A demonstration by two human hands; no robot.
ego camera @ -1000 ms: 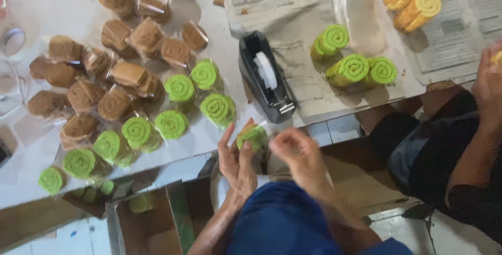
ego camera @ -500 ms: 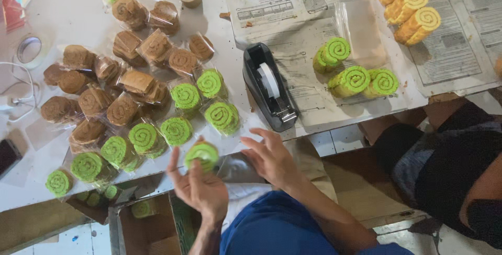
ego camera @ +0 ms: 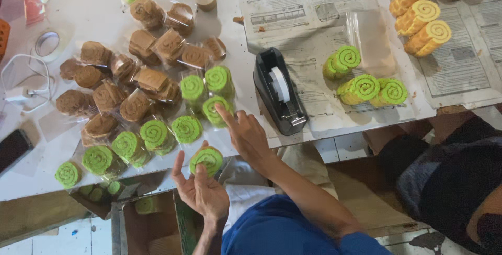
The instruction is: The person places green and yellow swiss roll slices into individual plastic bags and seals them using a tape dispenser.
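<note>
At tabletop edge, near centre: left hand [ego camera: 201,189] palm up, fingers loosely curled, grip closed around one green swirl roll [ego camera: 207,160] in clear, glossy plastic wrap; roll round, spiral-marked on its cut face, held just below the tabletop [ego camera: 31,179] rim. Right hand [ego camera: 246,134] just beside it, fingers spread and flat, grip wide open and holding nothing, fingertips reaching toward the wrapped green rolls [ego camera: 201,90] on the white surface; touching or not, cannot tell.

Further left, more wrapped green rolls [ego camera: 128,145] in a loose row along the edge, same spiral faces, crinkled shiny film. Behind them, a heap of wrapped brown rolls [ego camera: 136,72], darker, rougher-looking, same film. To the right, a black tape dispenser [ego camera: 278,93], hard and smooth, white tape wheel upright in its middle. Beyond it, sheets of printed newspaper [ego camera: 314,4] spread flat, carrying three unwrapped green rolls [ego camera: 363,80], soft and spongy in look, beside an empty clear bag [ego camera: 374,40]. Top right, yellow swirl rolls [ego camera: 421,17] stacked on more paper.

Below the edge, an open cardboard box [ego camera: 149,229] on the floor, with at least one green roll inside. Far left, a flat roll of clear tape [ego camera: 47,43], a white cable [ego camera: 23,85] and a dark phone [ego camera: 13,148].
</note>
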